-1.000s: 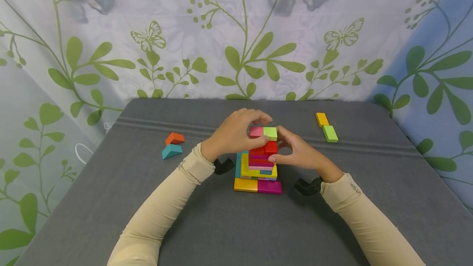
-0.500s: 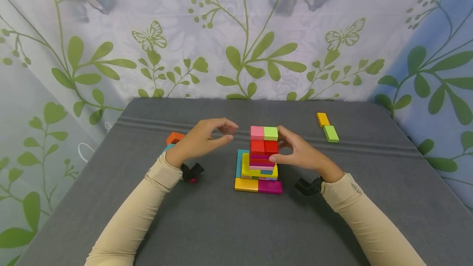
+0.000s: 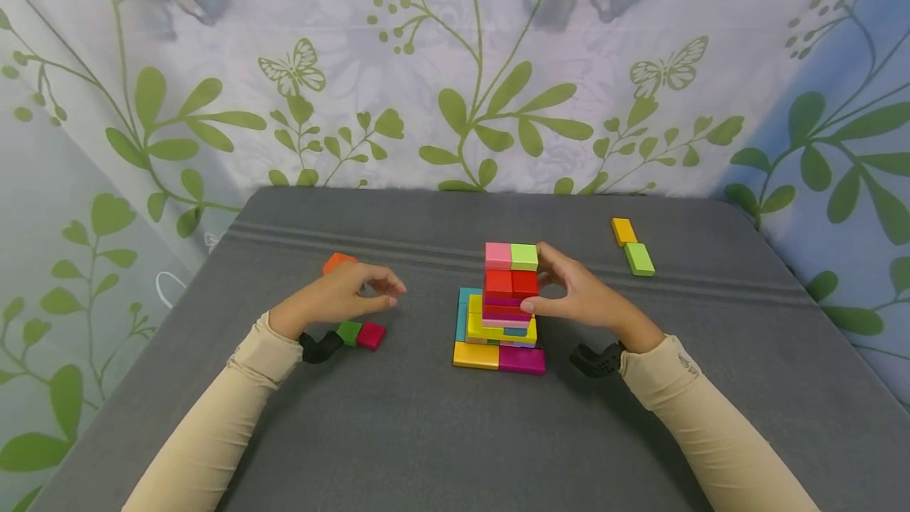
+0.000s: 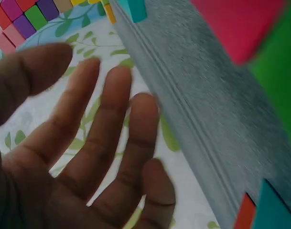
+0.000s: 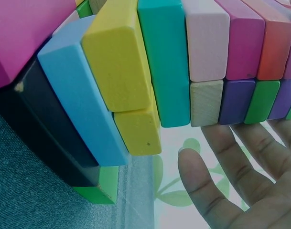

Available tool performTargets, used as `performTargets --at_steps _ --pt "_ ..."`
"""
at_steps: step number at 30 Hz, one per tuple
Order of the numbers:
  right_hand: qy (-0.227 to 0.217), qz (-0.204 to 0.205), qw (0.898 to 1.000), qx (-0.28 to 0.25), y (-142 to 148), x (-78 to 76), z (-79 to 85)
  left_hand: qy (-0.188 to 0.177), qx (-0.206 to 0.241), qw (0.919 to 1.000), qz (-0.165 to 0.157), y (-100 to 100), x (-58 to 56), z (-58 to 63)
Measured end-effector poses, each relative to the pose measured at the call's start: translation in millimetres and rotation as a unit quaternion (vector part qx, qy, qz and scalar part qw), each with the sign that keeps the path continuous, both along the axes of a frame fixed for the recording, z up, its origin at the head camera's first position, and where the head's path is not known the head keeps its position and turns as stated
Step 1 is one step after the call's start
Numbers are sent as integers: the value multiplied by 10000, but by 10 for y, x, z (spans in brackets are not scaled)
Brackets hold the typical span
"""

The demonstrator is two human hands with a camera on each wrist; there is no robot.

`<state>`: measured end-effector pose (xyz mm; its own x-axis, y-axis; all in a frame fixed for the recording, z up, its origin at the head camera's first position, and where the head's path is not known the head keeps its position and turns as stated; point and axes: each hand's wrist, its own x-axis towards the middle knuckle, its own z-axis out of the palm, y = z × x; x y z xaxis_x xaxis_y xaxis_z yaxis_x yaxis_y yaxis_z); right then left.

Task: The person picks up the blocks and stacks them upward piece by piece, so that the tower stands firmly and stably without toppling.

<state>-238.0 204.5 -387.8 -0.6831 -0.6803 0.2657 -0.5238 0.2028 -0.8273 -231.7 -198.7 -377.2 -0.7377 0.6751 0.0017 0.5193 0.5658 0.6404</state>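
Observation:
A tower of colourful wooden blocks stands mid-table, wider at its base, with a pink and a lime block side by side on top. My right hand is at the tower's right side, thumb toward the front and fingers toward the back. In the right wrist view its fingertips lie close along the blocks; whether all of them touch cannot be told. To the left, my empty left hand hovers, fingers loosely bent. Beneath and beside it lie a green block, a crimson block and an orange block.
Beside the orange block, a teal block shows in the left wrist view; my left hand covers it in the head view. A yellow block and a light green block lie at the back right. A patterned curtain hangs behind the grey table.
My left hand has left the tower's top and moved left, over the loose blocks. Green and crimson blocks have come into view beside its wrist. The right hand has stayed beside the tower.

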Motion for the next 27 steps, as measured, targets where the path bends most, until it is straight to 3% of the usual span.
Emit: performTargets --at_steps 6,14,21,27 --pt "-22 -7 10000 5 1 -7 -5 -558 -509 9971 -44 -142 59 -34" --pt "5 9 10000 -4 2 -1 -5 -905 -820 9925 66 -170 45 -119" --pt "-12 -17 10000 19 1 6 2 -711 -811 9942 -30 -160 36 -163" --pt "-31 -47 10000 39 4 6 4 -375 -454 9983 -53 -79 52 -147"
